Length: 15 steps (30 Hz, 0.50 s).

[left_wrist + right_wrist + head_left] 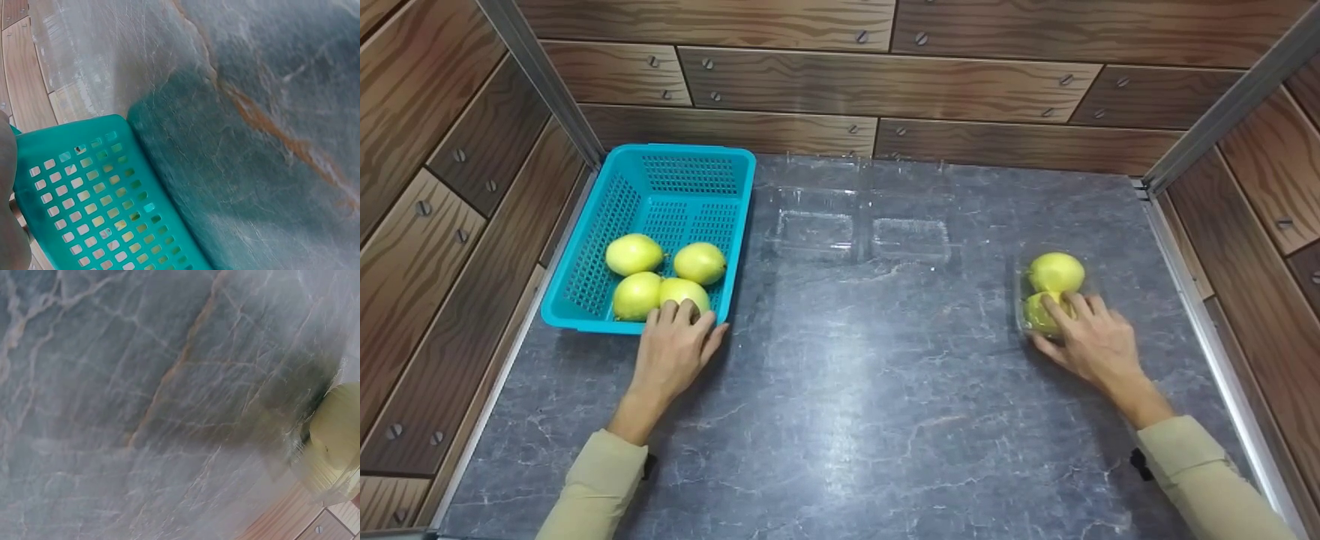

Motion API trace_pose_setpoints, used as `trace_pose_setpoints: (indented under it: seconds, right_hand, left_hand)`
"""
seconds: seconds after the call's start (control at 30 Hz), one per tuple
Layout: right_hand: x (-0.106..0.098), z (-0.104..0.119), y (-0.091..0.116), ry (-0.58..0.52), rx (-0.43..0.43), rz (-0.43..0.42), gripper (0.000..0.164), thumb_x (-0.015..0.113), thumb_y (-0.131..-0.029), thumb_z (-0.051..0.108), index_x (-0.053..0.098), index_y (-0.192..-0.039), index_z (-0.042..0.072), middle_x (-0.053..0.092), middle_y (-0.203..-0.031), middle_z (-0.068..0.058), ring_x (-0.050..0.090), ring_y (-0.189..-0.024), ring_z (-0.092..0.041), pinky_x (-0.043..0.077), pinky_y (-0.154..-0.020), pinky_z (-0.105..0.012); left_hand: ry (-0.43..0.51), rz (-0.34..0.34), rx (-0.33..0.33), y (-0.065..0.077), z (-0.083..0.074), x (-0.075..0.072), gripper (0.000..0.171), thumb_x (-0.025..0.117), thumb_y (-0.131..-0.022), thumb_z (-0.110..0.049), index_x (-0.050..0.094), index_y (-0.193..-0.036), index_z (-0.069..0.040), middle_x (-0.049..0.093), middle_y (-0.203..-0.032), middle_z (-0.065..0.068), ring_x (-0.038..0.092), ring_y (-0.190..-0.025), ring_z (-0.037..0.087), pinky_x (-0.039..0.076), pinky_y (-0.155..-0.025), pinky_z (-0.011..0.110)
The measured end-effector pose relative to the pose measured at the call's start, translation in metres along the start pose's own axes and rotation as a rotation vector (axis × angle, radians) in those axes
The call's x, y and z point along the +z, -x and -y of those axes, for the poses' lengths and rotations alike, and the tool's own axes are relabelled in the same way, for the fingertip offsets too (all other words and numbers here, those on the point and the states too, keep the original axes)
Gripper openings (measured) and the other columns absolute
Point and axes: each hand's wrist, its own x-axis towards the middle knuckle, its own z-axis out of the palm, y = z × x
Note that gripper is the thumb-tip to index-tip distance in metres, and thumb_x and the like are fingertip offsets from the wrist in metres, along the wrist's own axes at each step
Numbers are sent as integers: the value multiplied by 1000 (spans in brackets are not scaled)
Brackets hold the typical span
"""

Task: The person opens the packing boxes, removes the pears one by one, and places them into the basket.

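Over the near rim of a turquoise basket (740, 217), my left hand (671, 349) grips the near right corner. Its fingertips reach inside against a yellow-green pear-like fruit (682, 291), with the thumb outside. Several such fruits lie in the basket's near half. In the left wrist view the perforated basket wall (84, 135) shows beside a sliver of the hand. My right hand (1099, 341) holds a clear plastic container (1020, 289) with two of these fruits in it. Its fingers lie over the nearer fruit (1037, 319), partly hiding it; the farther fruit (1056, 270) shows fully.
Clear plastic containers (817, 225) stand at the back middle of the grey marbled table (885, 397), right of the basket. Wood-patterned panels (885, 82) rise behind and at both sides. A metal strip (1222, 397) runs along the right edge.
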Motion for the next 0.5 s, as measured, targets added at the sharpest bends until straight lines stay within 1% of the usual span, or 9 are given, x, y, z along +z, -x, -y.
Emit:
trace_pose_setpoints:
  seconds: [0.13,0.27,0.4,0.5]
  right_hand:
    - [0,3,1,11,-10,3,66,46,-97,69,68,-121,11,67,-106,-22,63,-80,-43,52,-45,-49]
    - [-1,6,2,22,-20,8,64,48,-96,67,69,-120,12,68,-106,-21,63,-80,-42,53,-47,-48]
    - [-3,10,2,24,-24,25,64,47,-98,67,69,-122,12,68,-108,-20,64,-82,-42,54,-49,-48]
    - [-3,13,2,19,-26,23,64,48,-97,67,69,-123,12,69,-109,-20,64,-83,-42,55,-49,-48]
  left_hand:
    - [0,4,0,0,0,0,45,47,-111,-45,55,-85,-9,56,-85,15,49,-76,33,42,-64,44]
    - [4,10,-3,0,0,0,40,54,-107,-43,56,-86,-9,56,-85,15,49,-76,33,42,-65,43]
    - [6,11,-5,0,0,-1,37,59,-104,-41,56,-86,-9,56,-86,15,50,-76,34,42,-64,44]
    - [8,8,-6,0,0,-1,37,59,-104,-41,57,-86,-9,57,-86,16,49,-76,34,42,-64,43]
